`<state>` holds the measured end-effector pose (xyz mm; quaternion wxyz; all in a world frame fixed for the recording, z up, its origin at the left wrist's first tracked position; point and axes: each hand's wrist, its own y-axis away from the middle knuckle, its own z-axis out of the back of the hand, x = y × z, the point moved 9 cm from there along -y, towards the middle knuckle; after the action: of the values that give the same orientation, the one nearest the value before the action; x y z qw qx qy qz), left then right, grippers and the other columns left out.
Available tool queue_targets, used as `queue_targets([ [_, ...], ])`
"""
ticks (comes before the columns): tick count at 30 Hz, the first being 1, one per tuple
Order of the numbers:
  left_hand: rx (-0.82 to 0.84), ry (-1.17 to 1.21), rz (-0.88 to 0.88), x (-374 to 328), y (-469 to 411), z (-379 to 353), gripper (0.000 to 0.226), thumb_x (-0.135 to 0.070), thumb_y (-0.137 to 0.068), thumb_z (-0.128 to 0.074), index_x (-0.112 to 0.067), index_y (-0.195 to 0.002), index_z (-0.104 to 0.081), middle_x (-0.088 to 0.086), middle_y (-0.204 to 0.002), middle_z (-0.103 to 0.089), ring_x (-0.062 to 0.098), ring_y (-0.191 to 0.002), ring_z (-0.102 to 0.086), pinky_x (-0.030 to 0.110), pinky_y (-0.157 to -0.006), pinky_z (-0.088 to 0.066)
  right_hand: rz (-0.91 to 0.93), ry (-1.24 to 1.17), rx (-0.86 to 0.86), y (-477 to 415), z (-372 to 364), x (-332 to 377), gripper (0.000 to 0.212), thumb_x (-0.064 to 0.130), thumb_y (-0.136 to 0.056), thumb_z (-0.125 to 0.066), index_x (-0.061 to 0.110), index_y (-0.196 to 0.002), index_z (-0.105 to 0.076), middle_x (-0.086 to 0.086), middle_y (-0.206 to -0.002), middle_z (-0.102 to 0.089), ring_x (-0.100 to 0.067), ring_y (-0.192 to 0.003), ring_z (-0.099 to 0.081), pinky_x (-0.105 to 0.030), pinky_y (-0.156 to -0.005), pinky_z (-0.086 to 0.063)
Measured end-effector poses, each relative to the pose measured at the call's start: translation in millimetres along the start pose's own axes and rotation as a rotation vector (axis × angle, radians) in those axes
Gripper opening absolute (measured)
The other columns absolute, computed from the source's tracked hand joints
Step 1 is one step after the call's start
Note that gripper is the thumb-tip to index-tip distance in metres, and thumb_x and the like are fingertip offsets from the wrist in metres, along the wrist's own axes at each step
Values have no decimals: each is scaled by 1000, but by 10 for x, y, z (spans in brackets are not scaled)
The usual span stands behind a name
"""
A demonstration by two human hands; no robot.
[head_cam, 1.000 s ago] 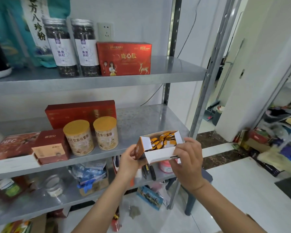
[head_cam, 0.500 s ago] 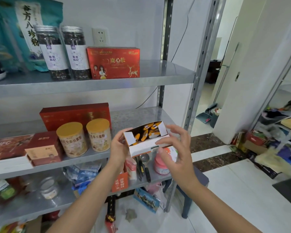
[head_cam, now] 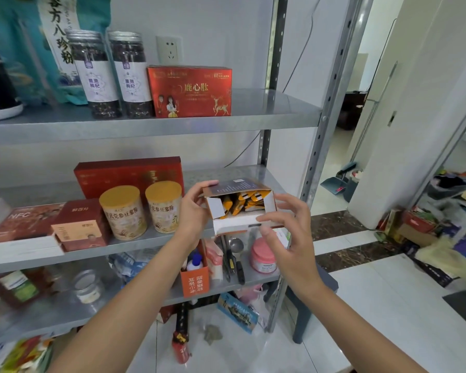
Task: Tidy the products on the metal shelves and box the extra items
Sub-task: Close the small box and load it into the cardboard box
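A small open carton (head_cam: pixel 241 220) with orange sachets (head_cam: pixel 246 201) inside is held over the right end of the middle metal shelf (head_cam: pixel 242 175). My left hand (head_cam: pixel 194 208) grips the carton's left end, thumb on its top edge. My right hand (head_cam: pixel 285 224) pinches the white front flap between thumb and fingers. On the same shelf to the left stand two yellow-lidded tins (head_cam: pixel 123 211), a large dark red box (head_cam: pixel 127 175) behind them and a small red box (head_cam: pixel 80 224).
The top shelf (head_cam: pixel 275 111) carries two dark jars (head_cam: pixel 94 74), a red box (head_cam: pixel 190 91) and a teal bag (head_cam: pixel 46 36). The lower shelf holds an orange holder (head_cam: pixel 195 281), a pink jar (head_cam: pixel 262 255) and tools. Clutter lies on the floor at right (head_cam: pixel 441 224).
Both hands have lifted the open carton up and back from below the shelf edge onto the level of the middle shelf. My right hand shifted to the front flap.
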<state>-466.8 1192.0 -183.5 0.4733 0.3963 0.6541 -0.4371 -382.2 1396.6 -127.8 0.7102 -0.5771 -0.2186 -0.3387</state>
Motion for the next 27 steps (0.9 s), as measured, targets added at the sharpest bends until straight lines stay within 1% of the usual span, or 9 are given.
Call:
queue_targets([
  [5,2,-93,-100,-120,-1,-43,43,19,-82,-61,-14,-110,-64,3,-110,-64,33,-112,-59,53,-92,-52,-178,-123,-68,-104,24,-180,15,35,-90,-59,24,-82,-64,16,-128,-43,-9,-129,-40,-41,-109,-36],
  [8,-30,-152,-157,-164,7,-38,44,17,-81,-64,-17,-109,-64,-6,-106,-64,21,-107,-60,39,-88,-55,-343,-239,-138,-124,56,-341,13,23,-93,-62,22,-79,-64,15,-125,-49,-3,-123,-47,-39,-100,-43],
  [9,-39,-172,-173,-175,7,-30,45,16,-81,-64,-18,-110,-64,-7,-106,-63,19,-106,-60,31,-85,-56,-420,-295,-151,-128,60,-406,10,19,-92,-63,26,-86,-65,12,-124,-51,-5,-119,-53,-38,-97,-47],
  [11,-52,-241,-212,-194,-1,-7,47,14,-81,-66,-22,-111,-63,-5,-108,-63,15,-106,-58,23,-81,-55,-603,-446,-124,-135,6,-548,28,9,-91,-62,31,-109,-59,6,-122,-55,-12,-102,-66,-34,-84,-57],
  [13,-53,-302,-243,-217,-22,13,50,14,-80,-67,-26,-111,-63,3,-114,-63,17,-109,-58,33,-88,-55,-796,-581,-22,-143,-67,-675,45,1,-89,-58,25,-126,-51,-4,-121,-62,-20,-96,-69,-37,-78,-60],
  [15,-46,-343,-269,-249,-49,25,52,15,-79,-66,-26,-111,-63,8,-116,-62,22,-111,-58,43,-92,-53,-916,-671,148,-176,-140,-682,44,-1,-87,-57,14,-128,-56,-16,-117,-68,-29,-98,-70,-42,-80,-60],
  [21,-35,-337,-232,-282,-85,91,49,17,-81,-64,-22,-109,-63,-5,-107,-63,16,-107,-59,49,-90,-54,-752,-634,352,-291,-97,-675,53,31,-82,-67,13,-130,-58,-13,-120,-68,-26,-112,-65,-35,-94,-54],
  [24,-38,-363,-264,-330,-57,94,47,12,-83,-66,-24,-113,-61,7,-118,-60,22,-115,-55,49,-93,-53,-702,-606,238,-284,-99,-707,52,32,-81,-67,11,-128,-59,-13,-116,-70,-25,-106,-68,-30,-84,-58],
  [27,-30,-410,-327,-413,-26,59,52,14,-81,-66,-29,-110,-60,2,-116,-56,16,-111,-52,45,-94,-51,-655,-419,63,-290,-44,-723,49,42,-78,-65,11,-116,-63,-11,-105,-73,-19,-91,-72,-24,-70,-58],
])
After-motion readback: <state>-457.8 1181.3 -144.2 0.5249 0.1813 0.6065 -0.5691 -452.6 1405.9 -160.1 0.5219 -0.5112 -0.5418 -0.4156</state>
